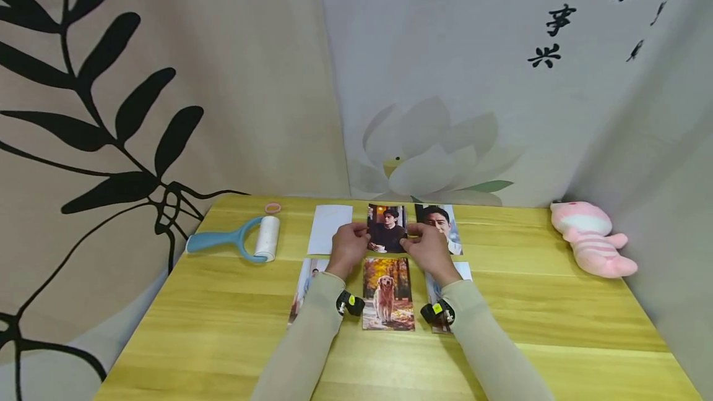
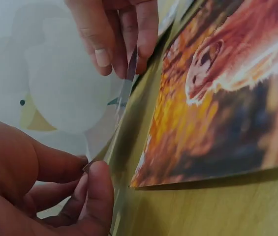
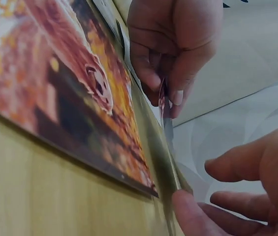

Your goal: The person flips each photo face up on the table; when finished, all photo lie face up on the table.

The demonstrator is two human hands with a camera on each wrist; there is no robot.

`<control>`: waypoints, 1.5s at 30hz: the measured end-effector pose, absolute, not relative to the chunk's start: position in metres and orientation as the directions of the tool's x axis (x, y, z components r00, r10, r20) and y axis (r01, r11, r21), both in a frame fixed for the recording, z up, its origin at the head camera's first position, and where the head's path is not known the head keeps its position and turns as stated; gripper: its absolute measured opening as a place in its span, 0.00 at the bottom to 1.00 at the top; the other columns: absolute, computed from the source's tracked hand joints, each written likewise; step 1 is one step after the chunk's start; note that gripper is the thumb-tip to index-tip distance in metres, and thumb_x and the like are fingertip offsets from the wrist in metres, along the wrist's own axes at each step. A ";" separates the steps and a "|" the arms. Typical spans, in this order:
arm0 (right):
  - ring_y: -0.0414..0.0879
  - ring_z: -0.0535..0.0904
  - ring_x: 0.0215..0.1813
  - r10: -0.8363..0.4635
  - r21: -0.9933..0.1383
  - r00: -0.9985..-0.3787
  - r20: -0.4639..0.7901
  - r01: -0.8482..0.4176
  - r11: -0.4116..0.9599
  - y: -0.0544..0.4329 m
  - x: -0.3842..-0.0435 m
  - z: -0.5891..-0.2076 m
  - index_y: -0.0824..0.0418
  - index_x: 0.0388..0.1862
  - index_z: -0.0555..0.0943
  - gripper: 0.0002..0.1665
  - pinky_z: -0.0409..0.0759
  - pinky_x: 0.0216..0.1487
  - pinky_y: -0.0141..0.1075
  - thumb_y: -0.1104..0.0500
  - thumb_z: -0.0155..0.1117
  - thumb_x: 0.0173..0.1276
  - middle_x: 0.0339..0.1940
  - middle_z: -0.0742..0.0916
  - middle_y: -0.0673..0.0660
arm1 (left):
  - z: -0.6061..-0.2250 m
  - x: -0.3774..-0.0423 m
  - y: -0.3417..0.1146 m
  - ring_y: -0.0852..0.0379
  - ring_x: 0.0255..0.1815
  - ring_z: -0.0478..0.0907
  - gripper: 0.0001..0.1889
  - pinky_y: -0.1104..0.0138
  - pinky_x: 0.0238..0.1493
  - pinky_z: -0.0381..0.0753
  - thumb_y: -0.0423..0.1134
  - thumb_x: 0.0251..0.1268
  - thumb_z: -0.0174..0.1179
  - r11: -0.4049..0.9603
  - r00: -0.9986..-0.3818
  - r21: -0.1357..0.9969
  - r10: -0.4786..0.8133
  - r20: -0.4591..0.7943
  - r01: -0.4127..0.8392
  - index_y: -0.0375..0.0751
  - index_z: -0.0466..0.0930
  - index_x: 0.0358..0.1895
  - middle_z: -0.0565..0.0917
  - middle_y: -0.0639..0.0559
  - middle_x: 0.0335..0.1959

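Observation:
My left hand (image 1: 350, 245) pinches the left edge of a photo print (image 1: 387, 237) of a person in a dark top, thumb and finger meeting on it in the left wrist view. On its other side my right hand (image 1: 429, 246) touches the edge with a fingertip; its thumb stands apart from the print in the right wrist view. Seen edge-on in both wrist views, the print is tilted up. Just nearer lies a dog photo (image 1: 388, 294). A portrait photo (image 1: 445, 221) lies partly behind my right hand, and a blank white card (image 1: 328, 228) left of my left hand.
My forearms partly cover two more photos, one at left (image 1: 302, 286) and one at right (image 1: 465, 270). A blue-handled lint roller (image 1: 223, 240) and a pink ring (image 1: 273, 208) lie at the left. A pink plush toy (image 1: 593, 240) lies by the table's right edge. Curtains stand behind.

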State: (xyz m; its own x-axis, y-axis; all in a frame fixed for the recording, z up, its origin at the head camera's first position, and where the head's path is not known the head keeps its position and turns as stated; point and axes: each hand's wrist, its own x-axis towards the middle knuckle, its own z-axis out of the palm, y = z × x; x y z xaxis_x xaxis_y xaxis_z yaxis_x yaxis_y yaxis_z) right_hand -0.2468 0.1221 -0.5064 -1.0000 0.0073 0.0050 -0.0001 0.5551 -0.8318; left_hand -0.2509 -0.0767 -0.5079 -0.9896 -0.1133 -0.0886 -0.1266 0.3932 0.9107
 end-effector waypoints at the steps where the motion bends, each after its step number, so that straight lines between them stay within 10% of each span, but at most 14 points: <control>1: 0.60 0.88 0.57 0.004 -0.831 -1.000 0.001 0.001 0.557 0.122 -0.247 -0.507 0.67 0.66 0.83 0.26 0.88 0.55 0.52 0.59 0.72 0.71 0.60 0.89 0.65 | -0.508 -0.251 -0.077 0.45 0.48 0.87 0.15 0.56 0.47 0.88 0.33 0.77 0.62 0.425 -0.991 0.898 -0.108 -0.077 -0.116 0.33 0.85 0.61 0.89 0.41 0.51; 9: 0.59 0.87 0.57 -0.019 -0.801 -1.000 -0.020 0.005 0.598 0.121 -0.247 -0.503 0.67 0.67 0.82 0.28 0.85 0.59 0.56 0.55 0.70 0.73 0.56 0.90 0.66 | -0.509 -0.251 -0.076 0.40 0.56 0.87 0.19 0.48 0.62 0.84 0.42 0.76 0.63 0.502 -0.993 0.859 -0.102 -0.052 -0.096 0.32 0.85 0.61 0.91 0.39 0.52; 45: 0.56 0.86 0.62 -0.195 -0.818 -0.980 -0.035 -0.083 0.569 0.091 -0.248 -0.490 0.62 0.71 0.79 0.30 0.86 0.59 0.54 0.48 0.65 0.78 0.64 0.87 0.61 | -0.485 -0.248 -0.110 0.46 0.49 0.86 0.15 0.52 0.55 0.83 0.47 0.75 0.62 0.499 -0.983 0.860 -0.180 -0.022 -0.110 0.41 0.89 0.52 0.91 0.45 0.47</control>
